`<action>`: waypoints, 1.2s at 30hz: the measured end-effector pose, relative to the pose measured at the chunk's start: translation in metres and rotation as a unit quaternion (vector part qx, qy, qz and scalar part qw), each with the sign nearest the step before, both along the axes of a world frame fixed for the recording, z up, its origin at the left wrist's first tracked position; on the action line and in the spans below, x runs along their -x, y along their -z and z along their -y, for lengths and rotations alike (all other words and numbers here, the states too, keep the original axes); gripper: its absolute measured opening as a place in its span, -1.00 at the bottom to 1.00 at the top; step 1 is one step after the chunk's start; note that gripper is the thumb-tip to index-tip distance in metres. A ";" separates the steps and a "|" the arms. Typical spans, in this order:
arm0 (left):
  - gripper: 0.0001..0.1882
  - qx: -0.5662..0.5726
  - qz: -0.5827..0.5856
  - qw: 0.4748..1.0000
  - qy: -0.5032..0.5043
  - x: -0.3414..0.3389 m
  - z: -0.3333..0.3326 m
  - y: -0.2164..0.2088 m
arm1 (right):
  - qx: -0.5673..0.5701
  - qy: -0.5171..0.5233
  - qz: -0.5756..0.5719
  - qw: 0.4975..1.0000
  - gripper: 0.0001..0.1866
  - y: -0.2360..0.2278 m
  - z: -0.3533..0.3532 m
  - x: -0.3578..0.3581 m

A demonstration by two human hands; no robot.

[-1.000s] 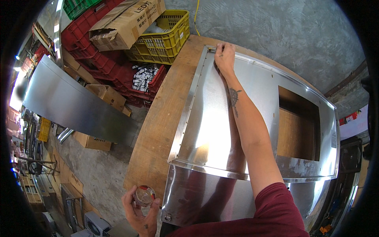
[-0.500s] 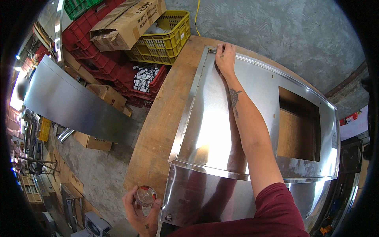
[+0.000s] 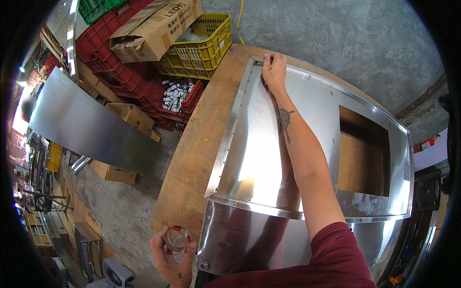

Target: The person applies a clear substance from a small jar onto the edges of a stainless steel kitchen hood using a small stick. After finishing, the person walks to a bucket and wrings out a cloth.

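Observation:
My left hand [image 3: 172, 261] grips a small clear round cup [image 3: 177, 238] with red patches on its rim, low and just left of the metal box. What lies in the cup is too small to tell. Stretched far forward, my right hand [image 3: 274, 69] rests at the far left corner of the shiny sheet-metal box [image 3: 312, 91]. Its fingers are bent and closed at the raised edge; whatever they pinch there is hidden. A rectangular opening [image 3: 363, 158] cuts through the right part of the top. Small holes line the left flange [image 3: 228, 149].
The box lies on a wooden tabletop [image 3: 189, 177]. Back left stand red crates [image 3: 115, 72], a yellow crate [image 3: 206, 53] and a long cardboard box [image 3: 156, 29]. A curved metal sheet [image 3: 91, 122] stands at the left. A grey wall [image 3: 336, 38] rises behind.

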State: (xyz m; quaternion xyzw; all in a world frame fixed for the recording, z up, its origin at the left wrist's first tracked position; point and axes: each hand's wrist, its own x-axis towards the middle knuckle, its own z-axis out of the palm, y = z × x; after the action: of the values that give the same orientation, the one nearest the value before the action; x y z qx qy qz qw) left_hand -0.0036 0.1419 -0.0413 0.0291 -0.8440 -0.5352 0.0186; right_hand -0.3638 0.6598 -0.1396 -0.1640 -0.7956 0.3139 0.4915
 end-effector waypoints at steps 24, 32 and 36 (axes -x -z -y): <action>-0.24 0.012 0.002 1.000 0.003 0.001 0.000 0.000 | -0.012 0.007 -0.011 1.000 -0.67 0.002 -0.005 0.001; -0.24 0.007 -0.012 1.000 0.008 0.000 0.003 0.005 | -0.014 0.010 -0.013 1.000 -0.67 0.000 -0.003 0.001; -0.24 0.008 -0.011 1.000 0.004 -0.001 0.002 0.002 | -0.006 0.000 -0.012 1.000 -0.66 -0.001 0.001 0.001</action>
State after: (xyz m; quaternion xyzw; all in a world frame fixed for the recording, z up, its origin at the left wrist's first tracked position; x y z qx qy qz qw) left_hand -0.0025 0.1397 -0.0436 0.0200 -0.8482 -0.5286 0.0260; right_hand -0.3650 0.6587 -0.1385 -0.1574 -0.7913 0.3109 0.5023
